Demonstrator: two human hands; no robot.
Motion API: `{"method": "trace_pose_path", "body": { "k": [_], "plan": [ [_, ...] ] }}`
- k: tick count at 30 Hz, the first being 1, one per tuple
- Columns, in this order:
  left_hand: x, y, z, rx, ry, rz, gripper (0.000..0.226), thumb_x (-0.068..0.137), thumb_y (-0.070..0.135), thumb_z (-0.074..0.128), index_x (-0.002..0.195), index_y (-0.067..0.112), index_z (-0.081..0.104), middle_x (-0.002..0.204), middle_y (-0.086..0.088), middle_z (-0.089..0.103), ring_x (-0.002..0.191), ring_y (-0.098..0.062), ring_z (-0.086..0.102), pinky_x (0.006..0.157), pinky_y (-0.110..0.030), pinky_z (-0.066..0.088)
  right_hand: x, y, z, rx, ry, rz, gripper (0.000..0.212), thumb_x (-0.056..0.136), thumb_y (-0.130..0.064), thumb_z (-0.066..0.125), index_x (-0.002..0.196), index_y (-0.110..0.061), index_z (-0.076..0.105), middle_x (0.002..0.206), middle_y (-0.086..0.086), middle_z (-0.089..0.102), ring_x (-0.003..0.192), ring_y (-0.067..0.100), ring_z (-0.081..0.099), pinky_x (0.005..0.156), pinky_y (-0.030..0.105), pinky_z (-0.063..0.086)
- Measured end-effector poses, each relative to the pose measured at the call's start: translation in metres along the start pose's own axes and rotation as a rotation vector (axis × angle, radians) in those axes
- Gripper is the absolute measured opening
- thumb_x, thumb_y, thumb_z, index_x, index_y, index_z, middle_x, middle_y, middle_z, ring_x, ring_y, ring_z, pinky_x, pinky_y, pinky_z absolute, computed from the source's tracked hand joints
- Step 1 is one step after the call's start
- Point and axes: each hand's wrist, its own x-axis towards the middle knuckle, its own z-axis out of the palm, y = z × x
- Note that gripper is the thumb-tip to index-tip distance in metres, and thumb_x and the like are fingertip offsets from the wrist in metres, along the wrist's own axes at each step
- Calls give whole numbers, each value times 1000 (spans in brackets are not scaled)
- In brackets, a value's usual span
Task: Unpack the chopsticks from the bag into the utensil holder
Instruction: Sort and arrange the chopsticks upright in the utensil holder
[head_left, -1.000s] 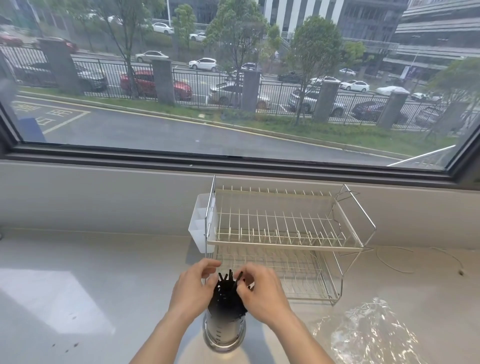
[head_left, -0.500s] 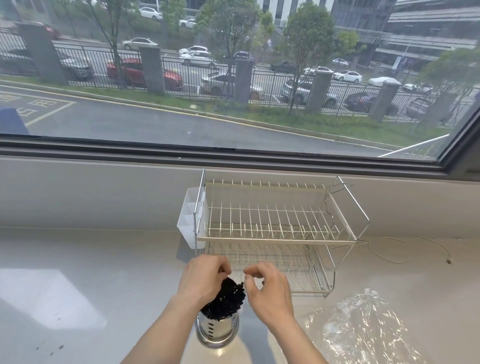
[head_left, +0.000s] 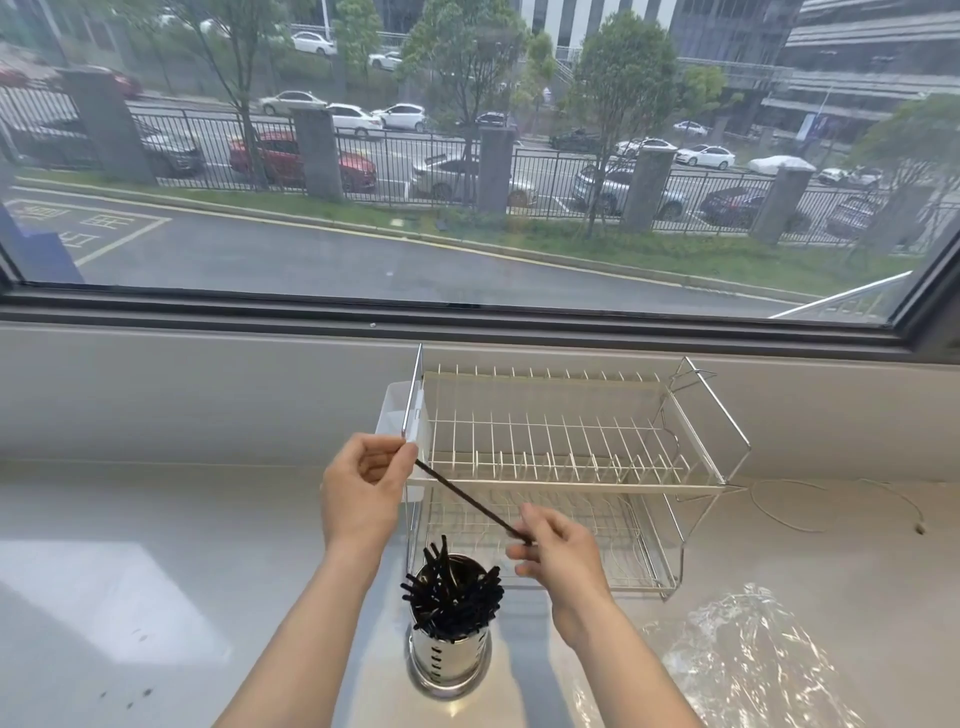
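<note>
Holding one black chopstick (head_left: 470, 500) at both ends: left hand (head_left: 366, 486) pinches the upper end near the white side caddy (head_left: 395, 415), right hand (head_left: 558, 553) pinches the lower end. It slants above the steel utensil holder (head_left: 449, 660), which stands on the counter (head_left: 156, 519) full of black chopsticks (head_left: 449, 597). Wire dish rack (head_left: 571, 467) just behind. Crumpled clear bag (head_left: 753, 660) lies to the right.
</note>
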Motion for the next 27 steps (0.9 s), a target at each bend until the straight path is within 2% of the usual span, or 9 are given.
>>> {"method": "trace_pose_path", "body": {
  "k": [4,6,8,10,13,17,20,23,27],
  "plan": [
    [-11,-16,-11,-54,-25,-131,9,84,21,82,86,19,73,85,-4,78,82,-19,74,78,-33,58,-1,-15,6,393,-15,-55,20,90,-1,71,109,1,69,77,9,76,66,20,73,62,27,63],
    [-18,-27,-18,17,-40,-172,13,82,21,83,85,15,72,82,-4,78,75,-11,71,76,-31,56,-1,-22,8,552,-11,-91,26,88,2,73,112,0,66,78,11,75,69,22,73,67,29,65],
    [-27,-38,-24,118,-83,-195,14,81,21,84,80,17,71,78,0,77,69,-4,69,72,-25,51,-1,-29,12,553,22,-148,24,90,0,71,113,-3,66,81,11,74,70,21,73,65,28,64],
    [-35,-46,-27,253,-171,-183,15,80,23,85,76,21,71,78,7,77,69,0,68,70,-21,49,-2,-33,16,385,80,-239,19,93,-2,70,110,-9,68,84,11,76,69,18,72,61,25,61],
    [-42,-54,-30,438,-274,-125,13,80,24,84,79,29,72,81,17,76,75,3,69,76,-21,52,-5,-33,22,107,158,-427,22,92,-5,70,107,-21,70,82,6,79,71,13,74,64,24,61],
    [-44,-57,-33,549,-273,-78,15,85,24,78,88,35,68,85,18,75,83,4,69,83,-25,54,-9,-18,27,-351,214,-679,25,88,-11,75,98,-34,72,80,-11,74,79,1,69,66,12,54],
    [-45,-58,-34,633,-326,-100,12,89,29,73,92,38,66,89,20,74,87,6,66,85,-26,54,-12,5,27,-627,143,-689,20,89,-17,75,97,-35,75,83,-18,74,78,-3,68,70,12,53],
    [-47,-60,-35,686,-381,-92,13,90,31,71,98,40,65,95,22,72,91,6,65,86,-25,52,-13,31,21,-918,73,-643,13,91,-31,70,101,-35,78,99,-22,74,98,0,65,88,26,52],
    [-51,-59,-33,697,-449,-76,22,91,31,70,109,43,64,103,23,71,100,4,65,93,-27,52,-13,47,14,-1087,-48,-601,24,91,-40,65,112,-37,75,112,-22,67,114,4,57,92,22,42]
  ]
}}
